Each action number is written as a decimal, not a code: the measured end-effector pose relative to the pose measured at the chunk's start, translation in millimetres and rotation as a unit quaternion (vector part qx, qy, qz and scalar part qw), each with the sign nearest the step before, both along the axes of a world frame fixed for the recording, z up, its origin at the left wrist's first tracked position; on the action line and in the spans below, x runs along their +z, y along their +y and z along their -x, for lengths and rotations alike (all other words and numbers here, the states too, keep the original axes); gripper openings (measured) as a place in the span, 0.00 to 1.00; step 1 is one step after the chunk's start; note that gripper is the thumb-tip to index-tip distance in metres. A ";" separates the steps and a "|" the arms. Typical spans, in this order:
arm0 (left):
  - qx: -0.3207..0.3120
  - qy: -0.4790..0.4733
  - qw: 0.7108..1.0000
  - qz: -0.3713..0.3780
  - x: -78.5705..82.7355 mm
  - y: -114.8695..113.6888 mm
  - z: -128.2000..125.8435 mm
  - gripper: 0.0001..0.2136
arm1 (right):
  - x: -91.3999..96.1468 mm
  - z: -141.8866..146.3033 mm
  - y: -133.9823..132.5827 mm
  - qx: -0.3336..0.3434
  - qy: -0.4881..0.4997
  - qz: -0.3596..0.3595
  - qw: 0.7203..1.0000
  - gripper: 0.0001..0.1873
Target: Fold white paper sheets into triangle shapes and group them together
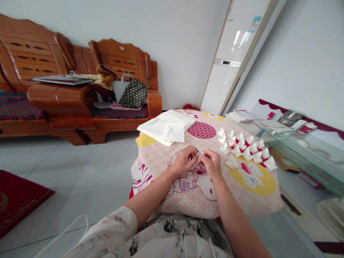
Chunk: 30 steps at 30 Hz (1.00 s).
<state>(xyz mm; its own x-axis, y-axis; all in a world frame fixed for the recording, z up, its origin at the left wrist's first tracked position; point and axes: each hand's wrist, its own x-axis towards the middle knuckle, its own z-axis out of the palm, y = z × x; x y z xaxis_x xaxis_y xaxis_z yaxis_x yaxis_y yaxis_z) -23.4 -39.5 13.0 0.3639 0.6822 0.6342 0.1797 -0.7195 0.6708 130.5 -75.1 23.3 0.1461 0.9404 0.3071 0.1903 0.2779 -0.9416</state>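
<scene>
Over the cloth-covered table point(161, 163), my left hand point(185, 159) and my right hand point(211, 163) meet fingertip to fingertip. Pinched between them is a small piece of white paper point(199, 154), mostly hidden by the fingers. To the right of my hands stand several folded white paper pieces point(247, 152) with pointed tips, set close together in rows on something red. One folded piece point(231, 162) sits nearest my right hand. Beyond my left hand lies a stack of printed white sheets point(156, 125), with a smaller printed slip point(173, 132) on top.
A glass-topped cabinet point(298, 147) borders the table on the right, holding papers point(243, 115) and metal bowls point(291, 116). Wooden seats point(120, 57) with bags point(133, 93) line the far wall. A tall white air conditioner point(228, 64) stands in the corner. A red box point(21, 200) is on the floor.
</scene>
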 end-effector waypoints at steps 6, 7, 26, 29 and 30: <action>0.005 0.024 1.000 -0.013 3.2 -3.5 0.7 0.02 | 1.1 3.2 0.9 -0.039 -0.064 -0.029 0.997 0.13; 0.003 0.025 1.000 -0.014 3.1 -4.0 0.9 0.02 | 1.9 3.9 0.9 -0.045 -0.074 -0.036 0.996 0.13; -0.070 -0.047 0.983 0.162 -3.3 3.9 2.5 0.08 | 8.8 3.8 0.8 -0.075 -0.205 -0.088 0.972 0.09; -0.080 -0.062 0.980 0.172 -2.8 3.7 1.8 0.08 | 9.5 1.9 -0.7 -0.064 -0.192 -0.100 0.974 0.12; -0.083 -0.068 0.979 0.176 -2.3 3.7 1.6 0.08 | 9.7 1.1 -1.2 -0.056 -0.178 -0.099 0.977 0.13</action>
